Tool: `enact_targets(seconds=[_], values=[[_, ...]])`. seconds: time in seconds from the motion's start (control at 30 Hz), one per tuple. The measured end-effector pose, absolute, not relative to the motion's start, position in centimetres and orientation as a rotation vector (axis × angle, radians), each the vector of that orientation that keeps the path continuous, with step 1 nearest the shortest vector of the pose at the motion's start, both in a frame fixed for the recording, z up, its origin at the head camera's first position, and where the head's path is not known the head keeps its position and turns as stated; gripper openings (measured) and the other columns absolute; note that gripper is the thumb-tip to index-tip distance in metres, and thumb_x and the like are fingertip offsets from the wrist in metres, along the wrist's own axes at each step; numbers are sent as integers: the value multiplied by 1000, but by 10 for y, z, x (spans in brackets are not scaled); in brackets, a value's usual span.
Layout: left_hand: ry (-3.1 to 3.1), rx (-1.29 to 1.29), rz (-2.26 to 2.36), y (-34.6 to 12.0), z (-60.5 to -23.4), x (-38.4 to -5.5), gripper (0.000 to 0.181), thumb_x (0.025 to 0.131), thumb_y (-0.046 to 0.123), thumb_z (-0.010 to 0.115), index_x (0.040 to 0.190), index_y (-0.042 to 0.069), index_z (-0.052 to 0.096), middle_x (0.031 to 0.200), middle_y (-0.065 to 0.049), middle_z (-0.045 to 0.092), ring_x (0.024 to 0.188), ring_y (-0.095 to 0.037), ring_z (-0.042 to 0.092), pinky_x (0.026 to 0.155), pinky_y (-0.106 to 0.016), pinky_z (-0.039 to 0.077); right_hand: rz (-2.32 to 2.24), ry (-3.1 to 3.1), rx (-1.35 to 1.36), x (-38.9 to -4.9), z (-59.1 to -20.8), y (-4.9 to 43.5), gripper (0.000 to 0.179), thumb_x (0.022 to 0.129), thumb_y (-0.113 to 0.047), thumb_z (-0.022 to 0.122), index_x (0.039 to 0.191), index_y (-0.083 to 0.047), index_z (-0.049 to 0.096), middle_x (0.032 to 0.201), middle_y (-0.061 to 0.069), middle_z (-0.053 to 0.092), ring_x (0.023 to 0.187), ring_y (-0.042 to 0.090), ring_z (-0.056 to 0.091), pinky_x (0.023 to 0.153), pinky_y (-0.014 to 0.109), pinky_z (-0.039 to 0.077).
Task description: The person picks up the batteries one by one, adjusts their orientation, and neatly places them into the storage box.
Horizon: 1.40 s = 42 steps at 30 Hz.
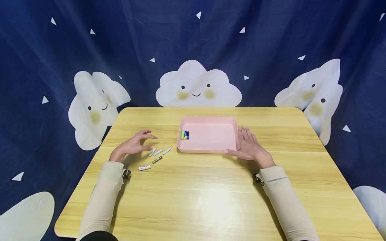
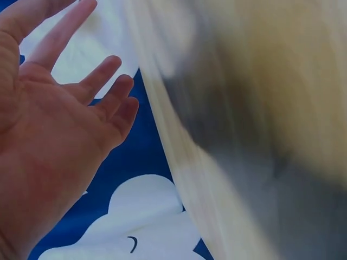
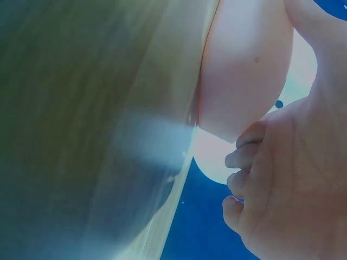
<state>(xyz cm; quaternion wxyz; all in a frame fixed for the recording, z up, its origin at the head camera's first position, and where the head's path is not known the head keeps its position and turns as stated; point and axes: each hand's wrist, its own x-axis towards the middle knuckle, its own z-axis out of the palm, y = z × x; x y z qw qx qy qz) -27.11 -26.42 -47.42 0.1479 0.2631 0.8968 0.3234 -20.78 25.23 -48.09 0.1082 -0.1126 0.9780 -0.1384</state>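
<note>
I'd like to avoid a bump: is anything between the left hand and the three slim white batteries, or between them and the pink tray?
Nothing visible lies between the left hand and those batteries. Only table separates them from the tray, whose raised side is the one visible barrier.

We seem to be in a small curtained-off nook, though we cannot tell whether it belongs to a home or a studio. Draped dark blue fabric (image 1: 132, 50) hangs beyond the far, left and right edges of a pale yellow, round-cornered, wood-grain table (image 1: 181, 201). On the fabric we see yellow-cheeked, smiling white clouds (image 1: 196, 77) behind the far edge's middle and by both far corners.
</note>
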Motion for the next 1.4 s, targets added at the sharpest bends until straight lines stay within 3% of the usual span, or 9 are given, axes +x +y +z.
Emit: enact_targets(seconds=[0.23,0.47,1.17,1.4], values=[[2527,766,902,-269,-479,-264,62,83,10,77,142,7,62,164,-35,20,150,-60,16,112,-82,17,-410,2873,-327,-207,-480,251,128,88,-82,52,161,11,1,171,31,-7,159,50,-6,129,63,3],[2515,801,873,-269,-483,-262,63,76,4,78,138,6,65,161,-38,23,148,-61,18,112,-81,21,-413,2873,-327,-207,-479,251,128,88,-81,53,161,11,1,171,31,-7,159,49,-6,129,63,3],[2567,730,832,-263,-489,-261,45,85,19,84,128,11,73,163,-31,28,149,-55,19,113,-72,30,-415,2880,-327,-208,-479,252,128,88,-81,53,161,12,2,171,32,-4,159,50,-4,129,64,4],[2623,712,845,-260,-490,-261,46,83,22,86,127,11,74,149,-26,41,139,-47,32,112,-68,30,-421,2876,-327,-207,-478,251,129,88,-80,55,161,12,1,171,32,-4,159,50,-5,129,64,4]])
